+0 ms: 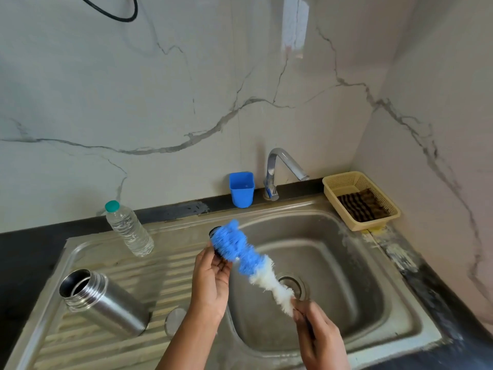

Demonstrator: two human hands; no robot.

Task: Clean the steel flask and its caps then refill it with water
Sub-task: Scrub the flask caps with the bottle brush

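Currently my left hand (210, 276) pinches a dark cap (216, 243) over the sink's (373, 303) left rim while my right hand (317, 335) grips the brush (240, 249), scrubbing it. Uncapped, the flask (106, 303) lies on the drainboard's near left corner; rinsing and refilling remain.

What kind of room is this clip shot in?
Most likely a home kitchen, at the sink corner. A steel sink with a ribbed draining board is set into a dark counter, a chrome tap stands behind it, and marble-look wall panels back it. A steel flask lies on the drainer.
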